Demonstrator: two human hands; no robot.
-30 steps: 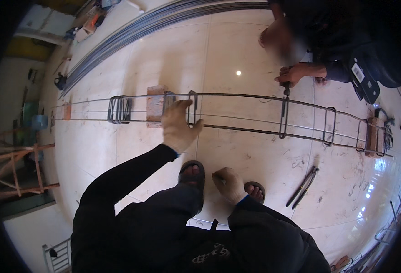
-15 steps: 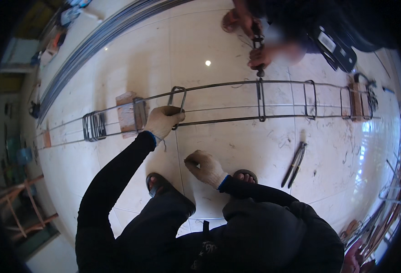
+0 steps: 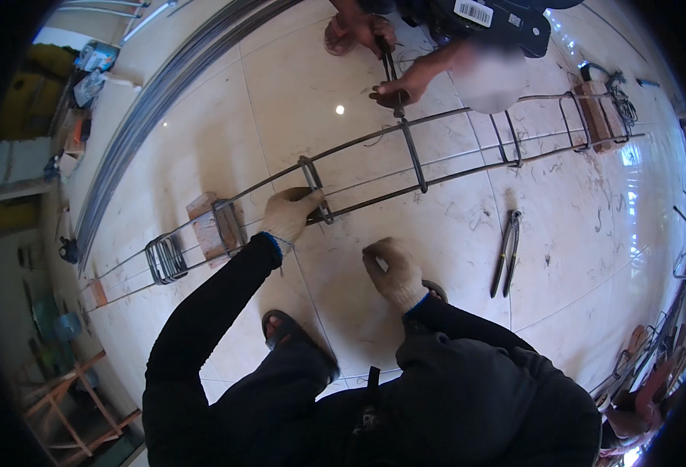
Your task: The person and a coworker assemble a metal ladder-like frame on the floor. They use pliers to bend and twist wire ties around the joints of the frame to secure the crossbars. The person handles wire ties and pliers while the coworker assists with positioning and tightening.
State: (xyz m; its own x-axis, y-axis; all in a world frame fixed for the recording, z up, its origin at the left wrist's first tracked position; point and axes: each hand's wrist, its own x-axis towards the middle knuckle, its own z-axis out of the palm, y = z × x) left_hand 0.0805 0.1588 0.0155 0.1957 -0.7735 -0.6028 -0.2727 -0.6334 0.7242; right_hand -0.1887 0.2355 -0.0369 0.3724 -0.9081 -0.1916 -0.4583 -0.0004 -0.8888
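Observation:
My left hand [image 3: 287, 214], in a pale knit glove, is closed on a rectangular steel stirrup [image 3: 307, 173] around the long rebars [image 3: 358, 204]. Its thumb and fingers meet at the stirrup's near side. Over the floor to the right, my gloved right hand [image 3: 399, 274] is curled with thumb and fingertips together; whatever they may hold is too small to make out. Across the frame, a co-worker's hands [image 3: 407, 87] work pincers [image 3: 390, 68] at the far rebar, by another stirrup [image 3: 415, 159].
Wooden blocks [image 3: 210, 227] prop up the rebar frame, with bunched stirrups [image 3: 167, 260] at its left. Pincers [image 3: 506, 253] lie on the tiled floor to the right, among wire scraps. A bundle of long bars [image 3: 136, 136] runs along the far left. Tie wire [image 3: 621, 97] lies at the right end.
The view has turned and shifted. The stirrup in my left hand, slanted before, now stands more squarely across the bars. My right hand stays curled. The co-worker's pincers have tilted.

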